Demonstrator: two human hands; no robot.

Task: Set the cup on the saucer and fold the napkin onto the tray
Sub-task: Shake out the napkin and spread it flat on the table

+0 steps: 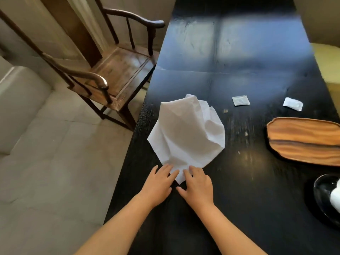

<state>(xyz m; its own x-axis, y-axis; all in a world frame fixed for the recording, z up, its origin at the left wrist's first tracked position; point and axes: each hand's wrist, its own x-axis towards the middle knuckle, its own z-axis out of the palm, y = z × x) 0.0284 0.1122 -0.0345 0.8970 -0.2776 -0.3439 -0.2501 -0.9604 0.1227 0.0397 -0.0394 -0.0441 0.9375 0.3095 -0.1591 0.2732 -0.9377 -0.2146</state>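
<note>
Left of the black table (257,181) stands a wooden armchair (110,74). On the table's near left part, a crumpled white napkin (185,133) lies loose; the left hand (158,184) and right hand (196,184) press its near corner, fingers flat, unclenched. Right of the napkin sit two small packets (240,100), a bare wooden tray (303,140) and, at the frame's edge, a dark saucer (323,192) holding something white.

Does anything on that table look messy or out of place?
Yes. The white napkin lies crumpled and askew near the table's left edge, not on the wooden tray. Two small sachets lie loose beyond it. Both hands rest on its near corner.
</note>
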